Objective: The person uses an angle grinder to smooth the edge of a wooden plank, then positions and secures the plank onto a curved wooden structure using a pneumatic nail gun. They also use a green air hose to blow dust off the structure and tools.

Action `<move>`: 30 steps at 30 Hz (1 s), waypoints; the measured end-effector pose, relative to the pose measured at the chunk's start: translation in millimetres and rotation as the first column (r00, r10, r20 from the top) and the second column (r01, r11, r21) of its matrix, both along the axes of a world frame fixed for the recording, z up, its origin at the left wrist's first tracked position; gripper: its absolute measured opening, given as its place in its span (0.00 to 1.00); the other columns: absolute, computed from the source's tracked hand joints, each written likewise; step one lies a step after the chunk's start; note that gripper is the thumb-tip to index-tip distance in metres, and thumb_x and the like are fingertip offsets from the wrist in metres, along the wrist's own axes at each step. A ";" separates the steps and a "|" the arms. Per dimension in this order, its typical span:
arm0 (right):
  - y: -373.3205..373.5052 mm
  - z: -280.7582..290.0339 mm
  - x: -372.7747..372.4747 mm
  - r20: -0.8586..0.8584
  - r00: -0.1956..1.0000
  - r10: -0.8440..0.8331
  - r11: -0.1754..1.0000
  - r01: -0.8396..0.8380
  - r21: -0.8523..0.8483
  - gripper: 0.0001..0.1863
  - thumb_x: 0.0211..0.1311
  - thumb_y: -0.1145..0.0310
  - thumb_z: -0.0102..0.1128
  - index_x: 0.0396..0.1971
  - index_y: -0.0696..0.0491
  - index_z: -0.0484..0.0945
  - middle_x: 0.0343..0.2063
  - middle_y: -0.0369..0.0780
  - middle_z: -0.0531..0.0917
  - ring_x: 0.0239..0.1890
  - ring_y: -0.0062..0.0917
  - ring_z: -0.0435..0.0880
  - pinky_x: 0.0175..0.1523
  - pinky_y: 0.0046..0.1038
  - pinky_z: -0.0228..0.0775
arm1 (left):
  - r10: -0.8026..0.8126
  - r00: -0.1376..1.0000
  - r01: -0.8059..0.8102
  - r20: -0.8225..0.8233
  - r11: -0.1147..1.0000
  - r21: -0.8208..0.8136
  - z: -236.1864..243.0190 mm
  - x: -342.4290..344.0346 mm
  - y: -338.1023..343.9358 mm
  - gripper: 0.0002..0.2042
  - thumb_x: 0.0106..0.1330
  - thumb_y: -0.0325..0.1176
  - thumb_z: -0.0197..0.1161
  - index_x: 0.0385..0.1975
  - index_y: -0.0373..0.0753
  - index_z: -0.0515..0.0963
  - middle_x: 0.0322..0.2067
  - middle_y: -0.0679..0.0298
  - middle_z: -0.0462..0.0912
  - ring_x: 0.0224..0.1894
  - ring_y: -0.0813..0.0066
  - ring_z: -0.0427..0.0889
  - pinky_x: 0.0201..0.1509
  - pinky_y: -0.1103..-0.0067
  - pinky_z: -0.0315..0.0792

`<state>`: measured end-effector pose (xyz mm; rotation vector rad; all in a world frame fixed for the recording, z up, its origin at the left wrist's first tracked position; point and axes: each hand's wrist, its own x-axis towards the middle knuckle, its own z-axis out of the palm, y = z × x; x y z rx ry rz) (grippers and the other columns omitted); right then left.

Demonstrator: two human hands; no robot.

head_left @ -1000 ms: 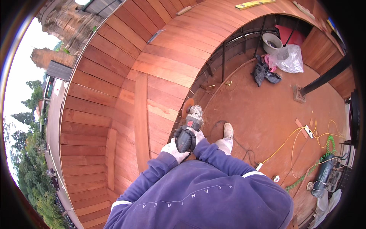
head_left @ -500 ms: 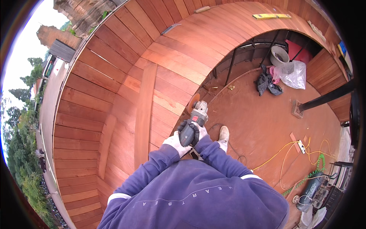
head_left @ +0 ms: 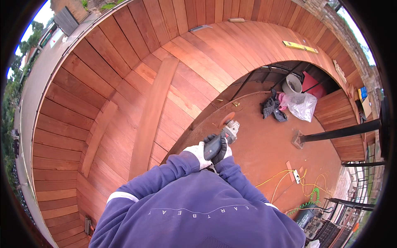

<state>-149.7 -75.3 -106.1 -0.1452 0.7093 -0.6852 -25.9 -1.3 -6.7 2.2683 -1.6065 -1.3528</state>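
Both of my hands, in white and dark work gloves, grip an angle grinder (head_left: 218, 144) in front of my chest. My left hand (head_left: 199, 152) wraps its dark body from the left, and my right hand (head_left: 225, 151) closes round it from the right. An orange-brown disc (head_left: 226, 120) is fitted at the grinder's far end, held in the air near the inner edge of the curved wooden bench (head_left: 202, 53). On the bench seat to the left lies a loose plank (head_left: 153, 120), with a shorter board (head_left: 99, 138) farther left against the backrest.
A yellow spirit level (head_left: 300, 46) lies on the far bench. On the brown floor (head_left: 264, 144) are a grey bucket (head_left: 292, 84), plastic bags (head_left: 302, 106), a black post (head_left: 339, 133), a power strip (head_left: 296, 177) with yellow cords, and a green coiled hose (head_left: 312, 200) beside a compressor.
My view has turned toward the right. The grinder, still in both hands, has shifted rightward, and its disc now shows farther from the bench edge over the floor.
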 end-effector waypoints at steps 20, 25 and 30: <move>44.3 27.7 49.5 -0.006 0.970 0.241 0.968 -0.240 0.076 0.15 0.58 0.70 0.57 0.44 0.58 0.70 0.39 0.48 0.78 0.44 0.42 0.79 0.52 0.46 0.72 | 0.188 0.981 -0.187 0.039 0.982 -0.029 -16.5 26.3 69.6 0.43 0.47 0.55 0.64 0.54 0.25 0.58 0.39 0.43 0.78 0.42 0.52 0.80 0.48 0.69 0.73; 46.5 8.0 54.6 0.114 0.966 0.233 0.970 -0.239 0.047 0.14 0.57 0.74 0.58 0.43 0.57 0.70 0.38 0.49 0.79 0.44 0.43 0.79 0.53 0.50 0.71 | 0.241 0.969 -0.242 0.052 0.970 0.012 4.8 25.1 65.6 0.43 0.47 0.54 0.65 0.55 0.26 0.57 0.40 0.43 0.78 0.43 0.52 0.79 0.48 0.69 0.73; 31.9 2.0 55.7 0.163 0.965 0.207 0.972 -0.222 0.080 0.12 0.57 0.75 0.57 0.41 0.57 0.70 0.36 0.49 0.79 0.43 0.44 0.79 0.51 0.49 0.72 | 0.213 0.975 -0.211 0.054 0.977 -0.039 3.9 26.8 53.2 0.43 0.47 0.53 0.66 0.55 0.25 0.57 0.40 0.43 0.77 0.44 0.51 0.79 0.48 0.69 0.73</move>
